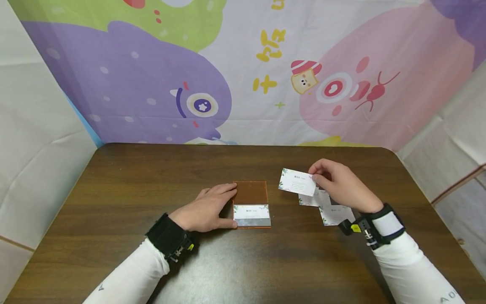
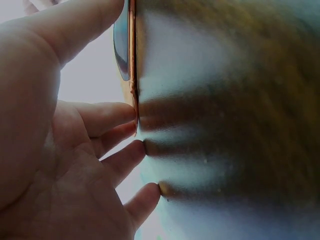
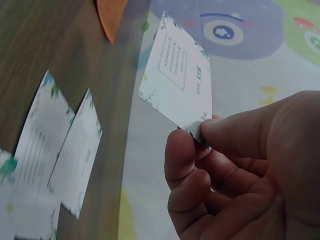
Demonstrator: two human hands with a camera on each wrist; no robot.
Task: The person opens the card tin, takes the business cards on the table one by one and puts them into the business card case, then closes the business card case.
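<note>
My right hand (image 1: 347, 185) pinches a white business card (image 1: 296, 181) by one corner between thumb and fingers. Leaf prints decorate the card's corners, and in the right wrist view the held card (image 3: 182, 75) is raised and tilted. On the table to the left, a brown card holder (image 1: 250, 192) lies unfolded. A white card (image 1: 250, 210) with the same leaf print shows in its lower half, above a grey strip. My left hand (image 1: 209, 209) rests on the table with its thumb and fingertips at the holder's left edge, fingers extended.
Below the raised card, more business cards lie on the wooden table (image 1: 152, 177): one partly covered card (image 1: 309, 200) and another nearer card (image 1: 334, 216) under my right hand. A printed cartoon cloth (image 1: 258, 105) hangs behind the table's far edge, with white sheeting at both sides.
</note>
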